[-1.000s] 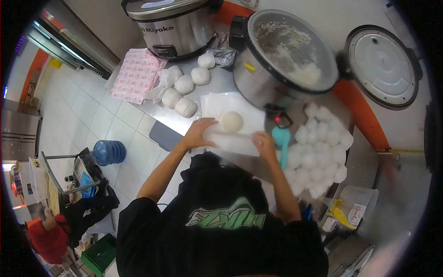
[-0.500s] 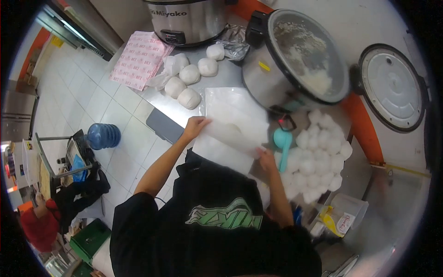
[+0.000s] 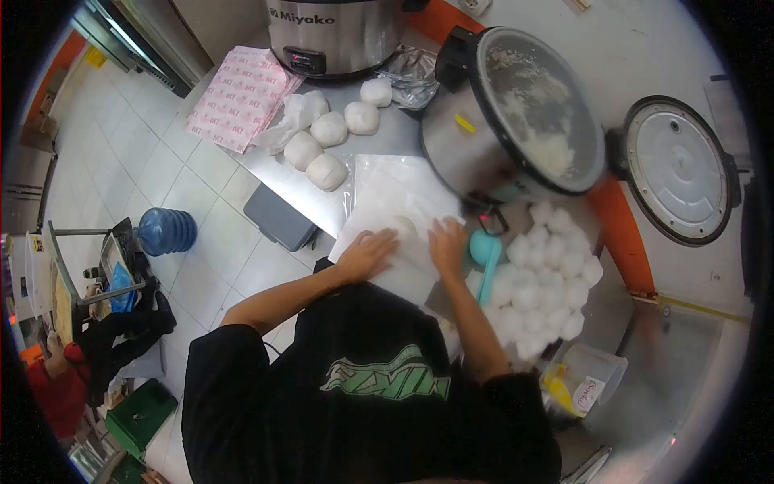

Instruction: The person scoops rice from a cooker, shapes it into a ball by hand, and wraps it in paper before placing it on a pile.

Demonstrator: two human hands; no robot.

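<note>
We have a metal table (image 3: pixel 395 133) before us, and our black shirt (image 3: pixel 379 379) fills the near side, its green lettering too stylised to read with confidence. Toward the far edge, an open cooker (image 3: pixel 463 153) holds white grains that look like cooked rice, probably set there so we can reach in easily; its round lid (image 3: pixel 677 173) swings back to the right, out of the way. Near the far left corner, the second cooker (image 3: pixel 347 48) reads "Miyako" above its small control panel. A cluster of white rounded bundles (image 3: pixel 548 278) covers the right part, packed together, perhaps to save room. At the near edge, right before our body, the white sheet (image 3: pixel 399 278) lies over more white layers, with a faint round form showing through beneath it. By the left edge, a stack of pink printed paper (image 3: pixel 242 101) repeats small red letters we cannot make out surely. We lay our left hand (image 3: pixel 369 254) and right hand (image 3: pixel 446 246) palm down on the sheet, fingers extended and a little spread, grasping nothing, seemingly to flatten or steady it from both sides. Crumpled foil (image 3: pixel 411 77) sits between the cookers. White balls (image 3: pixel 329 129) sit beside the pink paper, and a turquoise scoop (image 3: pixel 484 248) lies just right of our right hand, handily placed.
</note>
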